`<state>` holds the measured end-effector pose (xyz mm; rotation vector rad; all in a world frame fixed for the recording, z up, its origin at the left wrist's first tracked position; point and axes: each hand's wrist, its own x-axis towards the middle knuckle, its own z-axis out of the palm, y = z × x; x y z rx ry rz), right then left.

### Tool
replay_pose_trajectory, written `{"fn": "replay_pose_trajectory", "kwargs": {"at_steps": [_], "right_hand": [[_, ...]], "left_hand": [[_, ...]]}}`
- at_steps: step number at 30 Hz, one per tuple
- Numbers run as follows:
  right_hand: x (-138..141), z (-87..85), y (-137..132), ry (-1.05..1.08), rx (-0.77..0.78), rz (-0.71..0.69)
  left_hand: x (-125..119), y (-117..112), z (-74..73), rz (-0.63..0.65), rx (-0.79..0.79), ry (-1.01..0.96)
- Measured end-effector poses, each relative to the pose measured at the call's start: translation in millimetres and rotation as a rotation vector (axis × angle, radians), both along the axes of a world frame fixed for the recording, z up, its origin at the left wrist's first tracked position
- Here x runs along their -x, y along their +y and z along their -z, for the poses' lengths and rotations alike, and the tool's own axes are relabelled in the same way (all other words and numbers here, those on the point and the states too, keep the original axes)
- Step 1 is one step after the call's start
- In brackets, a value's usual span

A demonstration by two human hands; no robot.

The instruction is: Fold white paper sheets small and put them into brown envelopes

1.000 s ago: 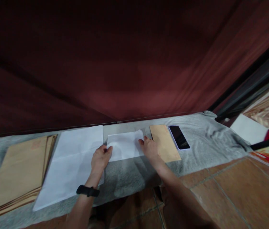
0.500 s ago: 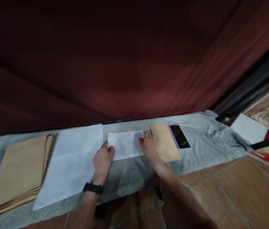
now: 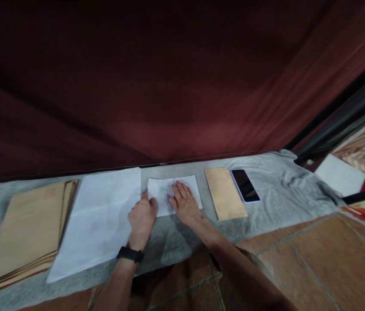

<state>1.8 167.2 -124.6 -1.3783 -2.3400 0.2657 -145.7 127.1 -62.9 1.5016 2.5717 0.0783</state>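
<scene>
A small folded white paper point(image 3: 162, 190) lies flat on the grey cloth, its long side running left to right. My left hand point(image 3: 141, 217), with a black band on the wrist, is closed at the paper's left edge, thumb and curled forefinger gripping it. My right hand point(image 3: 186, 205) rests flat on the paper's middle, fingers stretched out, and covers part of it. Just left of my left hand is a stack of larger white paper point(image 3: 101, 220) with a faint crease across it. To the right of the folded paper lies a brown envelope point(image 3: 226, 194).
Several larger brown envelopes point(image 3: 26, 233) are stacked at the far left. A phone point(image 3: 245, 185) with a pale purple edge lies beside the single envelope. The grey cloth point(image 3: 282, 190) covers a narrow surface against a dark red curtain point(image 3: 176, 108). Brown floor tiles point(image 3: 325, 255) show in front.
My right hand has slid left from the folded paper's right end onto its middle and now lies flatter. My left hand stays at the left edge.
</scene>
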Motion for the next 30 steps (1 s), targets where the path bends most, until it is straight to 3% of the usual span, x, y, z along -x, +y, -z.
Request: {"fn": "replay_pose_trajectory", "kwargs": {"at_steps": [6,9,11,14,16,18,21,30], "right_hand": [[-1,12.6,-1,-0.058,-0.039,-0.002],[0,14.5,-1,-0.063,-0.048,0.002],[1,14.3,-1,-0.074,-0.042,0.003],[0,13.2,-1,-0.105,-0.024,-0.011],[-1,12.3,-1,-0.137,-0.01,-0.029],[-2,11.5,-1,-0.168,0.003,-0.048],[-3,10.4,0,-0.192,0.012,-0.058],[-12,9.9,2,-0.15,-0.038,-0.01]], "left_hand": [[-3,-4,4.4,0.019,-0.031,0.074],[-3,-6,8.9,0.071,-0.124,0.15],[-5,-5,15.4,0.142,-0.246,0.197],[-15,2,32.6,0.345,-0.439,0.156],[-24,7,46.5,0.495,-0.489,0.079],[-31,10,58.2,0.545,-0.468,0.033],[-37,12,67.5,0.532,-0.409,0.015],[-29,8,72.9,0.43,-0.33,0.068]]}}
